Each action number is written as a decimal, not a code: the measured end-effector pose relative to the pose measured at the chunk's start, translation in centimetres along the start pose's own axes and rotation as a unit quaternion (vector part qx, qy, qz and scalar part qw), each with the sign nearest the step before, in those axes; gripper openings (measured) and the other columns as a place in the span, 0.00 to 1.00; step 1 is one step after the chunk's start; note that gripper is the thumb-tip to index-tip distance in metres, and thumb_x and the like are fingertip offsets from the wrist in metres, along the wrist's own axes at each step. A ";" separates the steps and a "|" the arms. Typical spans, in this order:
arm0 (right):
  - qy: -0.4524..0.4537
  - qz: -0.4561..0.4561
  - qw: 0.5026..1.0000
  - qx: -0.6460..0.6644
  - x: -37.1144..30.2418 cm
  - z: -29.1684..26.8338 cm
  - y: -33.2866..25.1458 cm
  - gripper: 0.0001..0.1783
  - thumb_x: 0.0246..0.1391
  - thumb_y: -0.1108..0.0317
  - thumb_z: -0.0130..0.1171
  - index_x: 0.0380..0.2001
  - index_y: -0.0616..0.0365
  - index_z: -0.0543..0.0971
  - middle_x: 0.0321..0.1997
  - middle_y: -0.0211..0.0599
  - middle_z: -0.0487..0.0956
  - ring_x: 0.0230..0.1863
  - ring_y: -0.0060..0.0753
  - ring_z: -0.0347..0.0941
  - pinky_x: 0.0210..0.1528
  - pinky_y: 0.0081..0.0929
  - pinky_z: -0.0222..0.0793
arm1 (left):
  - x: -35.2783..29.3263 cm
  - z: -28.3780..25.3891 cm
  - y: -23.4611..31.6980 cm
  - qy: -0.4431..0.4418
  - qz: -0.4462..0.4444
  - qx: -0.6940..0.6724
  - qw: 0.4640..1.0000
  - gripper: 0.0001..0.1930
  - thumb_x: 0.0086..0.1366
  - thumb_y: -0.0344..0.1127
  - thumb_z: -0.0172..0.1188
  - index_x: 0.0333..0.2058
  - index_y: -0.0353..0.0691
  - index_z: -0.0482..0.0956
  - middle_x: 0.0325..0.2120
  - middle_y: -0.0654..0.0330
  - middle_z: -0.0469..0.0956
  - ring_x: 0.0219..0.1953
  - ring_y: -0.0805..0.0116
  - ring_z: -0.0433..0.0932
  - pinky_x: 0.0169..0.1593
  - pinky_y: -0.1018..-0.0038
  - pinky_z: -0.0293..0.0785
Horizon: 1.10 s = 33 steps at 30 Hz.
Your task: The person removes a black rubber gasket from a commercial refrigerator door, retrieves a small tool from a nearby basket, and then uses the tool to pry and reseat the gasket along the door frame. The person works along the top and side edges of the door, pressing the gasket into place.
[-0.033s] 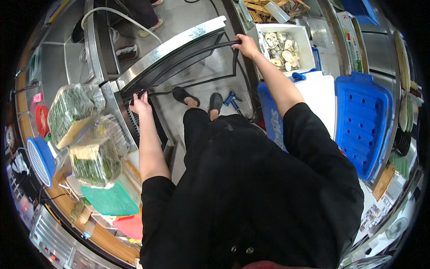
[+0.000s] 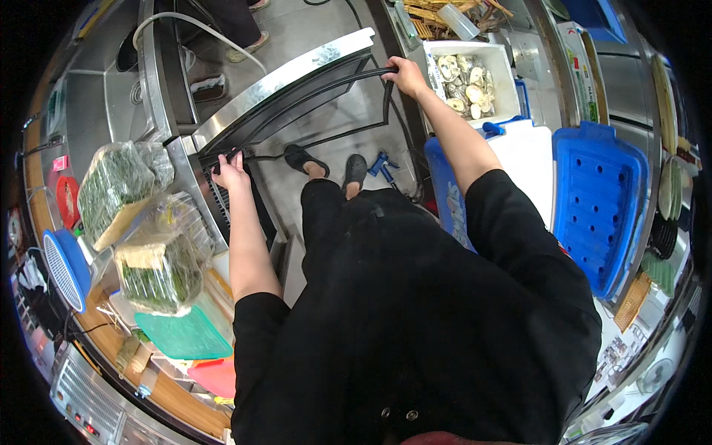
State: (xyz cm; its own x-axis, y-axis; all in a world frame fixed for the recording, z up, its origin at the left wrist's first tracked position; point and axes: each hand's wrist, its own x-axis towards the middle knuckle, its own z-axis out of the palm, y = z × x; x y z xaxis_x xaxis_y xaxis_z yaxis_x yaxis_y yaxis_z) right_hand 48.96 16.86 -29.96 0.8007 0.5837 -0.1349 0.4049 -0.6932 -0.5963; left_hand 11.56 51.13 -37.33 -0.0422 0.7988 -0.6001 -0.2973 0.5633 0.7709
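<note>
Barely changed since the previous frame; likely just holding steady. Gripping black strip (image 2: 356,76), looped 10 to 12 o'clock by steel door (image 2: 297,70), right hand (image 2: 406,77) fingers clamped on it at 12. Curling left hand (image 2: 232,172) at 10; can't tell whether clamped.

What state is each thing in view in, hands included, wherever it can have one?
Door: open.
Black strip: looped, spanning both hands.
Right hand: fingers closed on the black strip.
Left hand: fingers bent at the black strip; firmness of grip unclear.
Spray gun: lying on the floor.
White box: open, holding pale pieces.
Bundles: wrapped in clear plastic.
Shoes: worn.
</note>
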 end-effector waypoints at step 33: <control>0.007 -0.163 0.977 -0.136 13.4 -2.2 -2.6 0.13 0.53 0.67 0.64 0.42 0.51 0.76 0.44 0.43 0.81 0.47 0.53 0.77 0.44 0.44 0.71 | 2.3 1.6 1.1 -0.038 0.075 0.158 0.984 0.22 0.71 0.23 0.49 0.61 0.42 0.58 0.39 0.54 0.81 0.40 0.66 0.81 0.41 0.66 0.81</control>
State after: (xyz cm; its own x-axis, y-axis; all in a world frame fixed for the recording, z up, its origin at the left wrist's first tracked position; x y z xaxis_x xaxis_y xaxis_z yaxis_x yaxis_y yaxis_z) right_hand 59.65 25.53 -28.49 0.6146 0.7878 0.0402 0.7404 -0.5586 -0.3739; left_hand 12.71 53.94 -37.55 0.0117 0.8843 -0.4668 0.0183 0.4666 0.8843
